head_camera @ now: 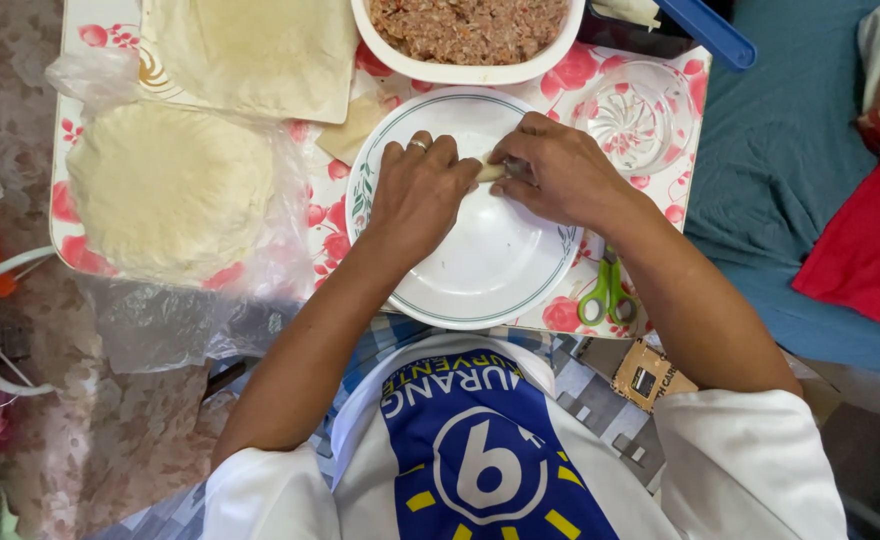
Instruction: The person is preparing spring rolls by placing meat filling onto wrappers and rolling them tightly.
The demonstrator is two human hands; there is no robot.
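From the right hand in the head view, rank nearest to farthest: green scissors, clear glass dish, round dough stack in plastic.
From the right hand:
1. Clear glass dish, just beyond it to the right.
2. Green scissors, below by the forearm.
3. Round dough stack, far left.

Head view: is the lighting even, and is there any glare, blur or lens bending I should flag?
Head view: soft, even light; the hands cast only a faint shadow on the white plate; mild sheen on the clear plastic bag and the glass dish; left hand and right hand sharp; table edges bow slightly toward the frame's borders.
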